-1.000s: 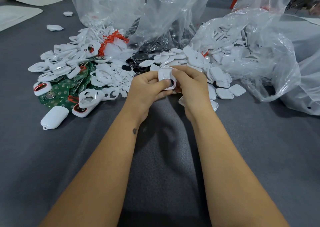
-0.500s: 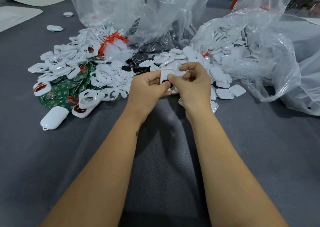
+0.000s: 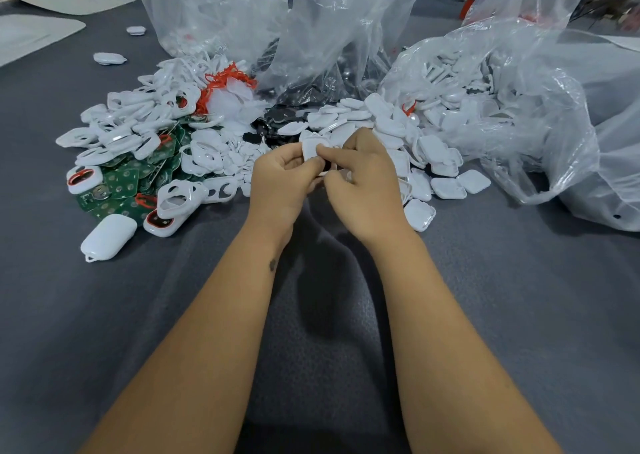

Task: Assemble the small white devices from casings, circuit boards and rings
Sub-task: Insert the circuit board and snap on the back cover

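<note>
Grey cloth-covered table [image 3: 104, 315] fills the view. Clear plastic bags [image 3: 502, 90] stand along the far edge, the right one spilling flat white casing halves [image 3: 446, 187] onto the cloth. To the left, a sprawl of white ring frames [image 3: 138, 131] lies over a patch of green circuit boards [image 3: 121, 183], with a tangle of red cord [image 3: 225, 76] at the back. Black parts [image 3: 277, 114] sit between the two white heaps. One closed white device [image 3: 109, 235] lies alone at the near left edge of the pile; two more small white pieces [image 3: 109, 58] sit well apart at far left. Both forearms reach in from the bottom of the frame. Left hand [image 3: 277, 183] and right hand [image 3: 363, 183] meet just in front of the heaps, fingers curled, together pinching a small white casing [image 3: 311, 149] held above the cloth. Right thumb lies across its face; left fingers grip its left edge. A dark part shows just under the casing between the thumbs; what it is cannot be told.
</note>
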Motion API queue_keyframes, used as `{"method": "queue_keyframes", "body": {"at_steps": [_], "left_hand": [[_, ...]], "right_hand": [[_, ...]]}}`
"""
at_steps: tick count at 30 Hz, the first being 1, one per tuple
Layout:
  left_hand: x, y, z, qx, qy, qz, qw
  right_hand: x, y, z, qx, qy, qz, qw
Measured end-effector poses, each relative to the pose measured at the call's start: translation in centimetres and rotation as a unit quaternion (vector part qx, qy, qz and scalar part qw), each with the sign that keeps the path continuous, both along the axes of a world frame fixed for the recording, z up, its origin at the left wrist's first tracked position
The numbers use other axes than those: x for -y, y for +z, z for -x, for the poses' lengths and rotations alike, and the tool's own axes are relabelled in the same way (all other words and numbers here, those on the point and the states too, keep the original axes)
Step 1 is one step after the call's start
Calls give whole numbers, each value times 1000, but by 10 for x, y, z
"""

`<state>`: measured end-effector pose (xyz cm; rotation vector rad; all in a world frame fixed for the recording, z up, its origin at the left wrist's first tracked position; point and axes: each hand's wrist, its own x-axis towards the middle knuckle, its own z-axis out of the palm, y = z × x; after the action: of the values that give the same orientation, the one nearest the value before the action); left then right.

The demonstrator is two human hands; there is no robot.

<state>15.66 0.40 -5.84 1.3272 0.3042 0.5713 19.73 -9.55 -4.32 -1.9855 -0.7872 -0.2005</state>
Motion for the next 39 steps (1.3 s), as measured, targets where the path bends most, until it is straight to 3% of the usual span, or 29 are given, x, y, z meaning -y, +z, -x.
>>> {"method": "queue_keyframes", "body": {"at_steps": [5,10,14,21,26,33,39], "left_hand": [[2,-2,0,-6,10,-43,999],[0,-1,0,-19,28,-100,994],[0,4,0,-5,-31,0,1000],[-2,-3,-5,13,-10,-43,999],[0,2,-3,23,-13,-21,999],[0,9,1,73,-40,19,996],[-1,12,4,95,-101,82,987]], "right_hand": [[0,-2,-1,26,14,60,998],[-2,0,2,-15,21,70,997],[-1,3,2,-91,27,-4,995],[0,5,-1,-156,-12,-142,977],[2,11,-2,-251,6,-254,934],[4,16,-8,-421,53,-385,819],[7,16,-8,-463,136,-440,757]]}}
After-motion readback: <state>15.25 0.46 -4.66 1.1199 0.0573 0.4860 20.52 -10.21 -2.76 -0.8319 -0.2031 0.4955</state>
